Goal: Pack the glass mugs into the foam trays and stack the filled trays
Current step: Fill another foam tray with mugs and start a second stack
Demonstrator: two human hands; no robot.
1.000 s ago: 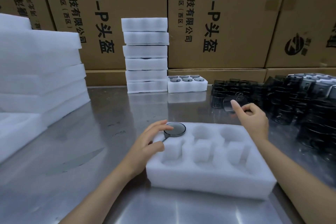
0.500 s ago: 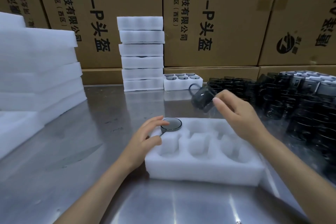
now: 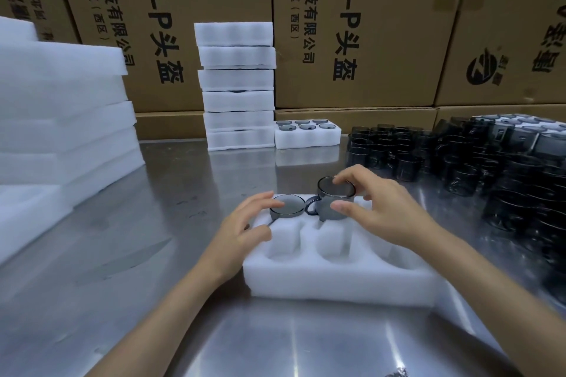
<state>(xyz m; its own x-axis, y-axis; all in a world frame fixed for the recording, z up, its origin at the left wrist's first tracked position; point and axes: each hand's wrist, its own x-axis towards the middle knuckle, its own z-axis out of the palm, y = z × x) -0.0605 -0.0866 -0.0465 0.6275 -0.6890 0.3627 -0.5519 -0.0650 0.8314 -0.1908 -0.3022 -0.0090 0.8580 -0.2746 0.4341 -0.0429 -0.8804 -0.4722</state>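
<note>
Mug in hand: a smoked-glass mug (image 3: pixel 335 202), inverted, base up, handle pointing left, partly entered in the far-middle pocket of the tray (image 3: pixel 337 280).
Right hand: right hand (image 3: pixel 376 211) pinches the mug, fingertips on the base rim, thumb on the near wall. Grip is closed on the glass.
Left hand: left hand (image 3: pixel 245 223) lies at the tray's far-left corner, fingers nearly straight, tips touching the seated mug (image 3: pixel 287 206). It grips nothing.
Seated mug: fills the far-left pocket, base up, almost flush with the foam.
Step in hand: seat the second mug.
Method: judged best to align the handle with the pocket's side notch, then press straight down on the base until level with its neighbour. Keep the left hand on the foam so the tray cannot slide on the counter (image 3: pixel 183 254).
Caution: the handle sits just beside the seated mug; glass-on-glass contact is likely if the mug tilts.
Tray contents: one mug seated, one entering; the three near pockets appear empty; the far-right pocket is hidden by the hand.
Filled tray: a tray (image 3: pixel 307 135) at the rear shows six mugs, base up.
Stack: six trays (image 3: pixel 237 86) stand beside it; contents not visible.
Supply: loose mugs (image 3: pixel 490 168) crowd the counter at right.
Blank foam: spare foam (image 3: pixel 61 107) is piled at left.
</note>
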